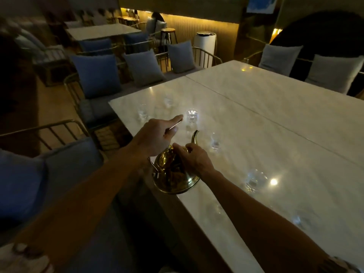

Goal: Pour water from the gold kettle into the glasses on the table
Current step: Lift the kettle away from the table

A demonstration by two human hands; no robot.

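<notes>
The gold kettle (pixel 173 174) hangs tilted over the near left edge of the white marble table (pixel 266 123). My left hand (pixel 157 134) is closed around its thin handle, thumb pointing forward. My right hand (pixel 194 157) presses on the lid at the top of the kettle. The curved spout (pixel 195 135) points up toward a clear glass (pixel 191 116). Other clear glasses stand around it: far left glass (pixel 142 113), far glass (pixel 168 101), a glass right of the spout (pixel 214 142), a near-right glass (pixel 255 180). Two more faint glasses sit nearer me.
Metal-framed chairs with blue cushions (pixel 97 75) line the table's left and far sides. A second marble slab (pixel 285 85) joins the table on the right. Another table (pixel 102 31), stools and a white cylinder (pixel 204 46) stand in the background. A person sits far back.
</notes>
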